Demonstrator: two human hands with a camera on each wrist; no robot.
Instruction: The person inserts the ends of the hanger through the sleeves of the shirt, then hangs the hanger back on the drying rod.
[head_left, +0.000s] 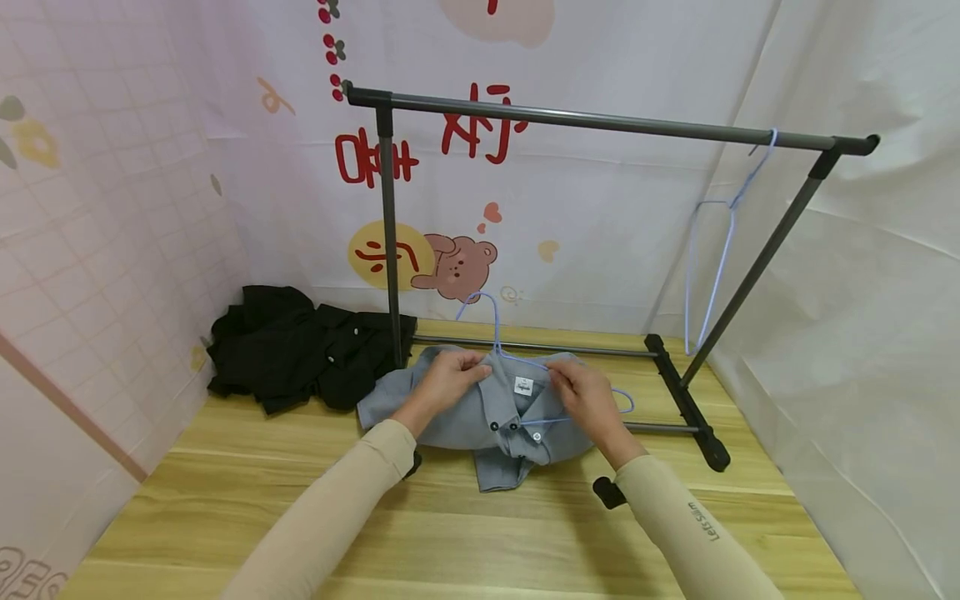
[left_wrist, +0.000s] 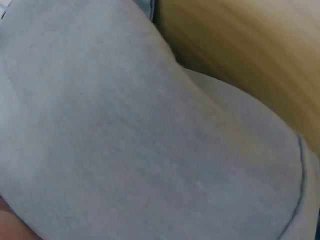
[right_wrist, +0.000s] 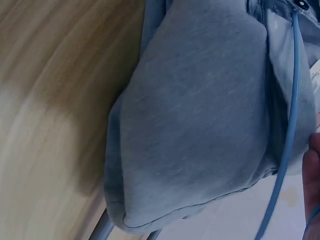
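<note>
A grey-blue button-up shirt (head_left: 453,425) lies bunched on the table, its collar and white label facing up. My left hand (head_left: 448,382) pinches the collar's left side, close to the neck of a light blue wire hanger (head_left: 497,323). On the collar's right side, my right hand (head_left: 583,396) grips the fabric beside the hanger's wire. The hanger's left part is hidden in the shirt, while its right end sticks out past my right hand. Its lower bar crosses over the open shirt front; the right wrist view shows this wire (right_wrist: 290,135) lying outside the cloth (right_wrist: 195,110).
A dark metal clothes rack (head_left: 600,122) stands behind and around the shirt, its black foot (head_left: 686,404) at the right. A second blue hanger (head_left: 732,204) hangs near the rail's right end. Black clothing (head_left: 300,354) lies heaped at the back left of the wooden table (head_left: 480,542).
</note>
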